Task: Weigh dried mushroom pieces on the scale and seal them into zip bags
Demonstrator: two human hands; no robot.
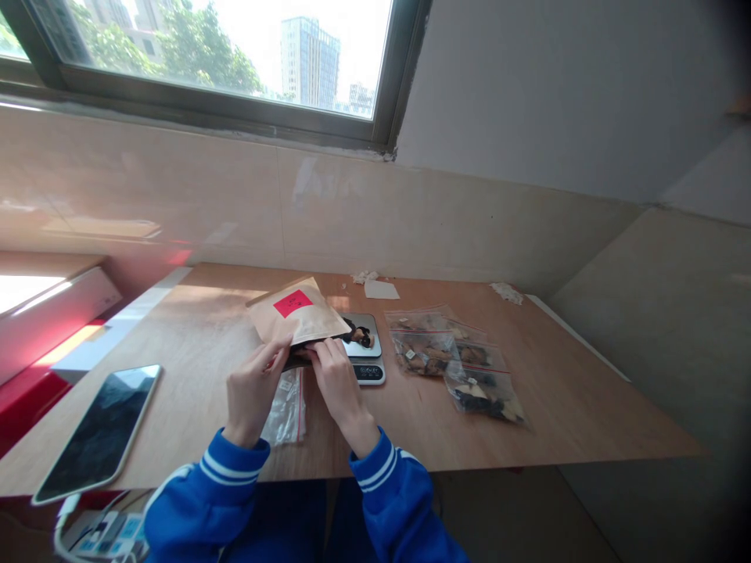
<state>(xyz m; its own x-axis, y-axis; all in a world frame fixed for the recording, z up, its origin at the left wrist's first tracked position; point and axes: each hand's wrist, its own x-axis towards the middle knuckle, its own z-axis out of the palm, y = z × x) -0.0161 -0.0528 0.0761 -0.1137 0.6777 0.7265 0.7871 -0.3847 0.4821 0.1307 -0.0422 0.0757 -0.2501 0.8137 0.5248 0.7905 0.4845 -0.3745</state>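
Note:
A brown kraft paper bag (314,313) with a red label (292,303) is tilted over the table, its mouth toward me. My left hand (255,387) is closed on the left edge of the mouth. At the right side of the mouth, my right hand (337,383) pinches the bag's edge, its fingertips partly hidden. Dark contents show just inside the opening. Behind the bag and my right hand stands a digital kitchen scale (369,372), with dark and tan dried pieces (360,335) on its plate. Clear zip bags (285,410) lie under my wrists.
Several filled zip bags (425,352) of dried pieces lie right of the scale. A large phone or tablet (99,430) rests on the left, with a white cable at the table edge. A white card (381,290) and crumpled tissue (506,293) sit near the wall.

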